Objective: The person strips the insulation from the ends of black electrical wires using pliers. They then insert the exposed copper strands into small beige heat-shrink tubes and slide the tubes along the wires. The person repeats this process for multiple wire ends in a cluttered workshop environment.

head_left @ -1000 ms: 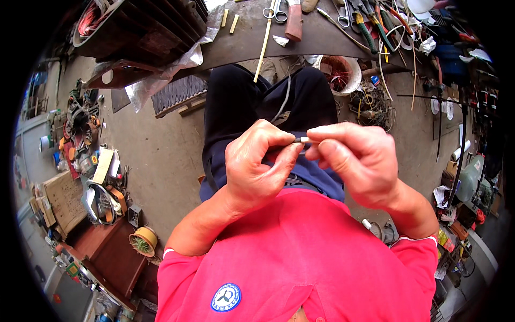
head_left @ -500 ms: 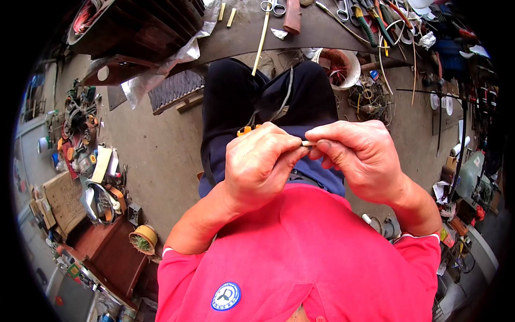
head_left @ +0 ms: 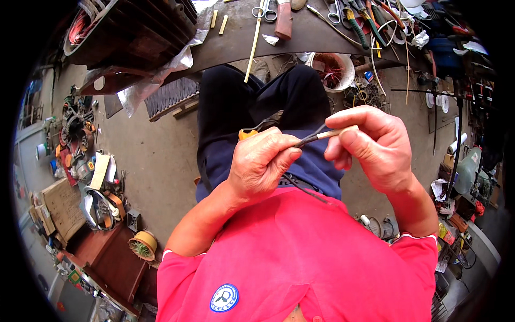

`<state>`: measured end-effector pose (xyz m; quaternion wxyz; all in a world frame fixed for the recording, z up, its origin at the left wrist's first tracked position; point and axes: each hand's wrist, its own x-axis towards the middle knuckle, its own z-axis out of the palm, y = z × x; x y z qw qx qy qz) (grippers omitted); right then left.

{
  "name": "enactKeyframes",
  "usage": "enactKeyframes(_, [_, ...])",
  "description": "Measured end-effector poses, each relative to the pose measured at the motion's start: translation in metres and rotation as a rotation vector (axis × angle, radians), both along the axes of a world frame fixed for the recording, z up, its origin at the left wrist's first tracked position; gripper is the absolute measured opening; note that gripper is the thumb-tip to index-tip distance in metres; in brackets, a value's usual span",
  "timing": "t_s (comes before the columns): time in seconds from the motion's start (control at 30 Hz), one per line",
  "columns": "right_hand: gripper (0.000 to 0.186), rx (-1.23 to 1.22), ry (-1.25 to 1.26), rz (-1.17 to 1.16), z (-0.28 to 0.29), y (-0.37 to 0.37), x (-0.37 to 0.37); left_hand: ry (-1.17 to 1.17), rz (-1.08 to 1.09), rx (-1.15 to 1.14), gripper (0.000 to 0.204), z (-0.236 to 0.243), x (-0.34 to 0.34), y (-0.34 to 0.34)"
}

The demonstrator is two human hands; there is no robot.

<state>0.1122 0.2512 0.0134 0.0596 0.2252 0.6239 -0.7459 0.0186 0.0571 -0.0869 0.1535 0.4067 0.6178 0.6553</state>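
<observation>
In front of my belly, my left hand [head_left: 264,161] pinches a dark wire [head_left: 306,141] between thumb and forefinger. A short pale tube [head_left: 333,132] sits at the wire's right end. My right hand [head_left: 373,147] has its thumb and forefinger closed on that tube, the other fingers curled below. One dark strand [head_left: 322,129] rises toward my right forefinger, and another dark wire [head_left: 306,189] trails down to the right over my red shirt. Something orange [head_left: 247,134] shows just behind my left hand. Whether the wire runs inside the tube cannot be made out.
Scissors [head_left: 265,11], a long pale strip [head_left: 254,47], a reddish-brown handle [head_left: 284,24] and several pliers [head_left: 355,26] lie on the bench [head_left: 230,45] ahead. A finned metal housing [head_left: 131,37] stands at left. A white bucket [head_left: 347,75] is under the bench.
My right hand has shifted right and up, away from my left hand, and its fingers have spread somewhat. More of the pale tube and the dark wire now shows between the hands.
</observation>
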Motion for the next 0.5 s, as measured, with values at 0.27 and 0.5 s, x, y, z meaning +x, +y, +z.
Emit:
enactKeyframes(0.27, [0.027, -0.047, 0.13, -0.061, -0.011, -0.004, 0.007, 0.029, 0.055, -0.013, 0.013, 0.018, 0.005, 0.002])
enactKeyframes(0.5, [0.028, -0.079, 0.159, -0.07, -0.011, -0.009, 0.01, 0.028, 0.075, 0.008, 0.013, 0.016, 0.01, 0.005])
